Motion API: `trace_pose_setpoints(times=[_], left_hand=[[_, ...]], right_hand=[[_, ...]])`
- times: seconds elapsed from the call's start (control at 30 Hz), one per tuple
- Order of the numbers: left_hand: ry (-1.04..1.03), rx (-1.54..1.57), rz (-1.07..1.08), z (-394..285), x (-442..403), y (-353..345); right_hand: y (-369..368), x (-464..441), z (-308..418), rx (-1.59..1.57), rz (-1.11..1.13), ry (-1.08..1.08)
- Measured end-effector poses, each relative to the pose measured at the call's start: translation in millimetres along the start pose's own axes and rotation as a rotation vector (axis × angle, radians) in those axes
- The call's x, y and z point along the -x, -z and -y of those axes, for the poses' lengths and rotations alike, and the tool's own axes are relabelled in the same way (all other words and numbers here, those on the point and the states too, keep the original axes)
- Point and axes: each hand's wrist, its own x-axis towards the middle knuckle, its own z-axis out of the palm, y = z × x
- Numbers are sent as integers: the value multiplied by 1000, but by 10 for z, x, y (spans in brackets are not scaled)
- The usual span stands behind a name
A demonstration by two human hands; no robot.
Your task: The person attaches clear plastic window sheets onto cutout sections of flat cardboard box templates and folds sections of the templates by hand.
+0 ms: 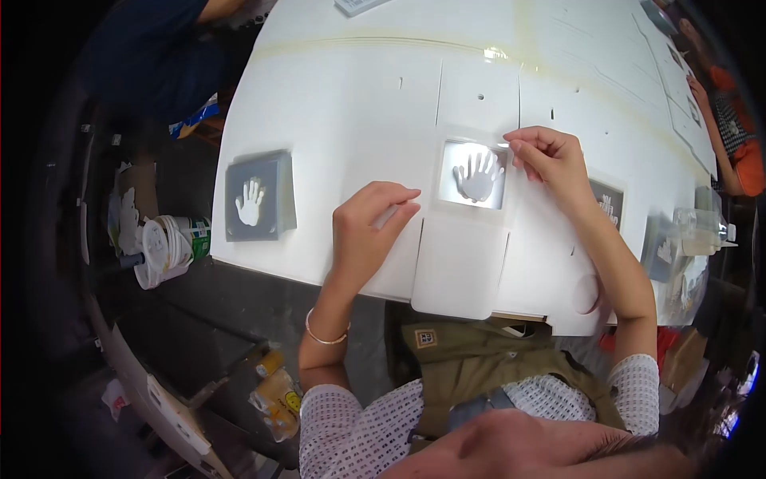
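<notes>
A lit square frame [431,172] with a grey hand-shaped cutout [477,177] on its bright window is set in the middle of the white table. My right hand [550,160] is at the frame's upper right corner, thumb and index finger pinched together; a tiny pale bit shows at the tips, too small to name. To the left of the frame, my left hand [371,227] hovers with fingers curled and a narrow gap between thumb and index, holding nothing. A stack of grey square sheets [259,195] bearing a white hand shape lies farther left.
A dark printed card [608,201] lies partly behind my right forearm. Clear plastic containers [692,231] and more sheets [659,247] stand at the right edge. Other people sit at the upper left [152,64] and far right [746,164]. A white bucket [159,254] is beside the table.
</notes>
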Motion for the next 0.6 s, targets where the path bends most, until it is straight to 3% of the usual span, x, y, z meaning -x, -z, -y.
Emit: trace_pose_setpoints(times=[0.23,0.3,0.6], left_hand=[[6,-36,115,97,6,-10],[-115,-72,126,124,-6,-16],[-280,-201,220,119,-19,-35]], right_hand=[[-25,-89,-68,-7,32,-16],[-19,-95,-83,-5,30,-7],[-25,-96,-113,35,28,6]])
